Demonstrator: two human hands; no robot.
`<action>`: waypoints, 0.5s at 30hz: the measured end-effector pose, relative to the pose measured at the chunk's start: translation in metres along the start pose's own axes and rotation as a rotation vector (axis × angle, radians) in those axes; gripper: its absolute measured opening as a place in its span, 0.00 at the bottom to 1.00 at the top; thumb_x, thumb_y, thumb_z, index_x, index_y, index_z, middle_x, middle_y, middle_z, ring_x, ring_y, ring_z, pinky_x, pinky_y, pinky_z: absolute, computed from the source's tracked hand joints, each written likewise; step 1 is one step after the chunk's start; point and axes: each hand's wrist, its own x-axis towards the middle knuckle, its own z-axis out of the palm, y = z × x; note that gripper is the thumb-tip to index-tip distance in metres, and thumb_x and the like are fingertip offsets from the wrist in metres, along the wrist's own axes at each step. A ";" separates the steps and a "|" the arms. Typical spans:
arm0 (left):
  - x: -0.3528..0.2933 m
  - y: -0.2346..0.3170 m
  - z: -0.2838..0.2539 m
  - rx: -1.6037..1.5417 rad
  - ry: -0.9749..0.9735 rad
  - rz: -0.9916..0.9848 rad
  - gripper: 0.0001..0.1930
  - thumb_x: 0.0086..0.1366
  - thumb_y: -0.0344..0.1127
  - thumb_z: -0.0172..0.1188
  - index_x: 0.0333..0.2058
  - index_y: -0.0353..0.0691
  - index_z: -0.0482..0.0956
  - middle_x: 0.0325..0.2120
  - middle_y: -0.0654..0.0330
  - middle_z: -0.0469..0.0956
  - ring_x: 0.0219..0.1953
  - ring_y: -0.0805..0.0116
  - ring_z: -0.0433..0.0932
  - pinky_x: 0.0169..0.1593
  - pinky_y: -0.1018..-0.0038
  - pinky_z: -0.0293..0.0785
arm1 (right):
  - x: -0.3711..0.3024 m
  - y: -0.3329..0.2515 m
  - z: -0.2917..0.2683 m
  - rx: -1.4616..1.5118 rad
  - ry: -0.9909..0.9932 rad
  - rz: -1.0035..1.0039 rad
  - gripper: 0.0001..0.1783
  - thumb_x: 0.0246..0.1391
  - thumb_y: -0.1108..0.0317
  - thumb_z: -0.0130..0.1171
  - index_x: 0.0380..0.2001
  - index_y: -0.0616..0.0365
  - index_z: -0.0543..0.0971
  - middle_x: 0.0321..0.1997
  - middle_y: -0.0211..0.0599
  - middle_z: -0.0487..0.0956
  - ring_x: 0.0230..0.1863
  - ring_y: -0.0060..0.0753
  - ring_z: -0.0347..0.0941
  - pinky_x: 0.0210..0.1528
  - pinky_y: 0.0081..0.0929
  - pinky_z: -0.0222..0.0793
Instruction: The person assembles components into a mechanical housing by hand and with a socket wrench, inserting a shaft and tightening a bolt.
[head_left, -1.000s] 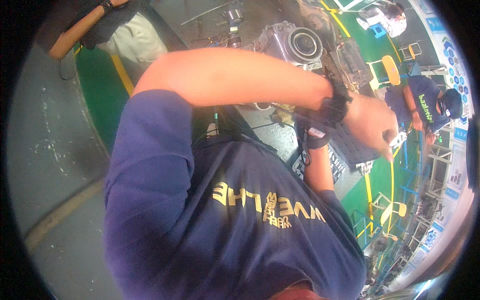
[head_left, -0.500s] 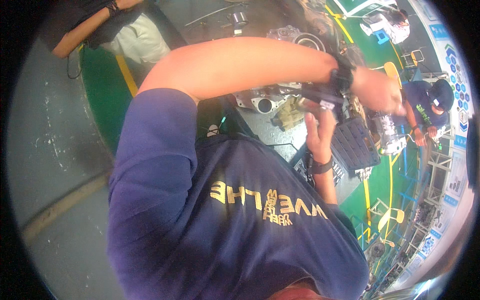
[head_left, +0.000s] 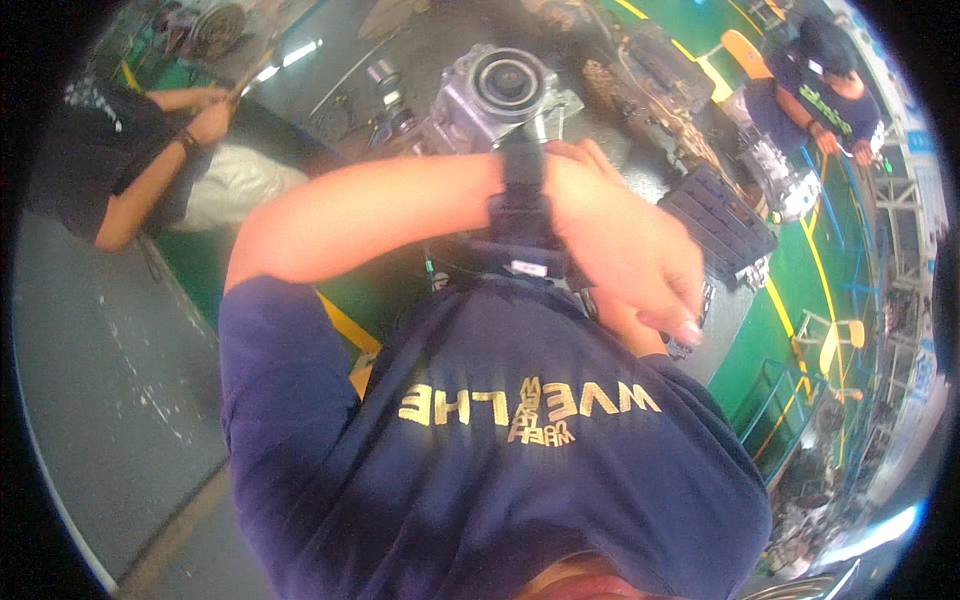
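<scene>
My left arm crosses in front of my chest from the left, with a black strap round its wrist. My left hand is turned back-up, its fingers curled in loosely, with nothing seen in them. A dark box-shaped device with a small white label hangs by that strap, just above my shirt. My right hand is mostly hidden behind the left wrist; a few of its fingers show beside the strap, and I cannot tell whether they grip it. The right forearm comes up beneath my left hand.
A round-topped metal gearbox housing stands on the bench beyond my arms. A black compartment case lies to the right. One person works at the left, another at the upper right. Yellow chairs stand on the green floor.
My left hand has drawn in and down toward my chest, bringing the strapped device with it. My right hand has gone mostly out of sight behind the left wrist. The view has shifted.
</scene>
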 end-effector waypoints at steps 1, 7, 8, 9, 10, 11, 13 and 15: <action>-0.002 -0.002 0.000 0.000 -0.044 -0.005 0.25 0.77 0.52 0.51 0.41 0.32 0.83 0.30 0.47 0.84 0.34 0.55 0.82 0.43 0.59 0.75 | 0.020 -0.005 -0.005 -0.212 -0.070 -0.195 0.10 0.60 0.67 0.65 0.43 0.56 0.84 0.40 0.39 0.82 0.40 0.41 0.79 0.41 0.35 0.73; -0.043 0.005 0.001 0.054 0.235 0.023 0.19 0.77 0.45 0.54 0.31 0.36 0.78 0.19 0.57 0.76 0.22 0.65 0.74 0.29 0.65 0.68 | 0.004 0.007 -0.029 -0.635 0.321 -0.178 0.12 0.38 0.71 0.75 0.26 0.54 0.79 0.22 0.36 0.75 0.22 0.42 0.73 0.25 0.36 0.67; -0.049 0.002 -0.012 -0.015 0.376 -0.023 0.20 0.78 0.45 0.54 0.29 0.37 0.76 0.18 0.62 0.72 0.21 0.70 0.70 0.28 0.68 0.66 | -0.005 0.009 -0.041 -0.646 0.188 -0.159 0.12 0.39 0.70 0.75 0.25 0.54 0.79 0.22 0.36 0.74 0.21 0.43 0.73 0.25 0.38 0.67; -0.055 -0.001 -0.025 -0.080 0.521 -0.069 0.20 0.78 0.44 0.54 0.27 0.38 0.74 0.18 0.67 0.69 0.21 0.75 0.67 0.27 0.70 0.64 | -0.012 0.004 -0.037 -0.670 0.141 -0.187 0.14 0.41 0.66 0.76 0.24 0.53 0.78 0.21 0.36 0.73 0.21 0.44 0.73 0.25 0.40 0.66; -0.055 0.000 -0.037 -0.152 0.577 -0.156 0.21 0.79 0.44 0.54 0.26 0.39 0.73 0.18 0.71 0.66 0.22 0.79 0.65 0.27 0.73 0.62 | -0.019 -0.013 -0.026 -0.665 0.119 -0.148 0.14 0.44 0.64 0.76 0.24 0.53 0.78 0.21 0.36 0.71 0.21 0.44 0.72 0.24 0.42 0.66; -0.043 -0.004 -0.040 -0.096 0.616 -0.164 0.22 0.80 0.47 0.52 0.27 0.40 0.73 0.21 0.74 0.65 0.25 0.81 0.62 0.29 0.75 0.61 | -0.026 -0.023 -0.014 -0.588 0.052 -0.110 0.16 0.50 0.61 0.75 0.24 0.55 0.77 0.21 0.38 0.73 0.22 0.46 0.74 0.26 0.42 0.68; -0.010 -0.006 -0.038 -0.083 0.500 -0.164 0.22 0.80 0.47 0.52 0.27 0.40 0.72 0.21 0.72 0.65 0.26 0.81 0.62 0.30 0.75 0.62 | -0.024 -0.048 0.007 -0.293 -0.032 -0.045 0.15 0.58 0.57 0.71 0.34 0.57 0.80 0.30 0.43 0.80 0.30 0.51 0.81 0.33 0.42 0.76; 0.026 -0.010 -0.036 -0.001 0.331 -0.170 0.22 0.79 0.48 0.53 0.29 0.37 0.72 0.21 0.64 0.66 0.27 0.76 0.63 0.32 0.71 0.65 | -0.019 -0.026 0.025 -0.243 0.058 0.003 0.15 0.58 0.57 0.69 0.38 0.57 0.81 0.35 0.44 0.82 0.34 0.51 0.83 0.35 0.44 0.77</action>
